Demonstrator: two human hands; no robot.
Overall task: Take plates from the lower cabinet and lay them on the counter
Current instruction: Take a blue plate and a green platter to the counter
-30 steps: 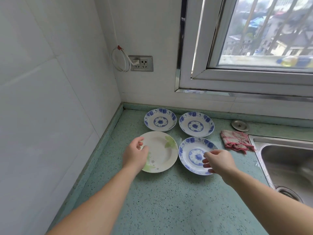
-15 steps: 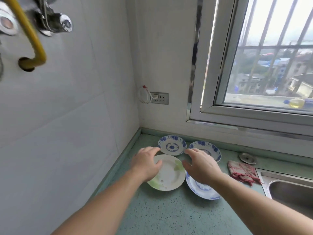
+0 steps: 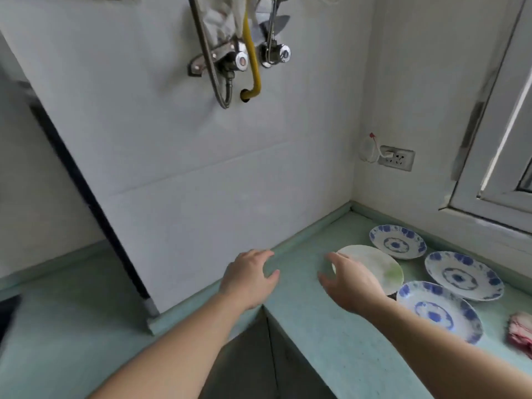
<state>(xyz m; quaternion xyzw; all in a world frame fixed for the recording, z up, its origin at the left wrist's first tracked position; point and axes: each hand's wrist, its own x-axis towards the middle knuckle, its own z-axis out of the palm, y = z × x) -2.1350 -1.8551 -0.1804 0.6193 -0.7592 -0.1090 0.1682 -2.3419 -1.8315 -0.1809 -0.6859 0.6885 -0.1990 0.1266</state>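
Fingers of both hands are spread and loose, grasping nothing. Left hand (image 3: 249,279) hovers over the near-left edge of the counter (image 3: 325,335), clear of every plate; half a second ago it lay on the rim of the white plate. Right hand (image 3: 349,283) hangs just left of the white plate with the green leaf print (image 3: 377,264), its palm overlapping the plate's left rim in view; contact cannot be told. Before, this hand was over the blue plates.

The view has swung left: the window (image 3: 501,156) is now cut off at the right edge, and the wall taps (image 3: 259,57) with the yellow pipe (image 3: 252,59) sit top centre.

Plates unchanged, all four flat on the counter in the far right corner: white plate nearest the hands, one blue-patterned plate (image 3: 398,241) behind it, one (image 3: 463,275) to its right, one (image 3: 439,311) near right. A pink cloth (image 3: 521,332) is at the right edge. The wall socket (image 3: 397,158) is above the plates. Dark cabinet doors (image 3: 259,358) show below the counter, shut.
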